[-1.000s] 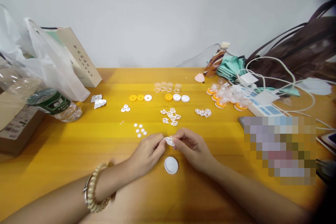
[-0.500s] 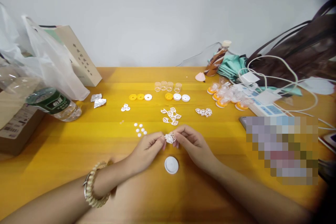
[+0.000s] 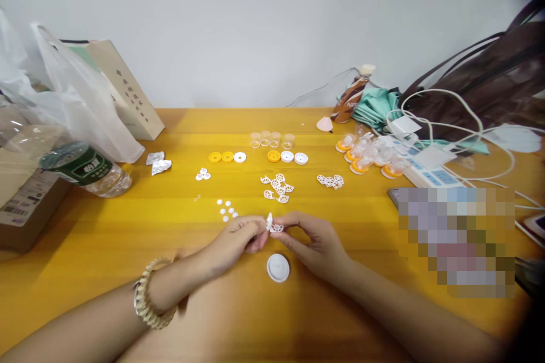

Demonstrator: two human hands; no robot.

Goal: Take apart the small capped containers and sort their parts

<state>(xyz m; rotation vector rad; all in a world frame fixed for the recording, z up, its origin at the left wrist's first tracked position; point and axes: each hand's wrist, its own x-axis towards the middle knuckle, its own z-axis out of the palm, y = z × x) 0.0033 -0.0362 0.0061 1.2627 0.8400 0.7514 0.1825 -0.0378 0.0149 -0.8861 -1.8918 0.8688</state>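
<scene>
Head camera, looking down over a yellow wooden table (image 3: 128, 238): both of the person's hands meet just above its near middle. The left hand (image 3: 236, 241), a beaded bracelet (image 3: 147, 298) on its wrist, and the right hand (image 3: 313, 241) each pinch a side of a small white lattice piece (image 3: 272, 224); fingertips of both are closed on it, and it is held clear of the wood, between the two thumbs. Whether it is one piece or two pressed together I cannot tell. At six o'clock from it, just below the hands, a round white cap (image 3: 278, 267) lies flat on the table. At twelve o'clock, a little way off, sits a loose heap of more white lattice pieces (image 3: 276, 188), with a second, smaller heap (image 3: 330, 181) at about two o'clock. Tiny white discs (image 3: 227, 211) are scattered at ten o'clock, near the left knuckles. Further back along twelve o'clock runs a row of yellow and white rings (image 3: 258, 157), and behind them a few small clear cups (image 3: 272, 139). Towards two o'clock, well apart, a cluster of clear capsules with orange bases (image 3: 368, 156) lies beside a white power strip (image 3: 419, 167) tangled in white cables. Far off at nine to ten o'clock a water bottle (image 3: 85, 170) lies on its side under a clear plastic bag (image 3: 72, 96), with a cardboard box (image 3: 25, 210) at the table's edge.
</scene>
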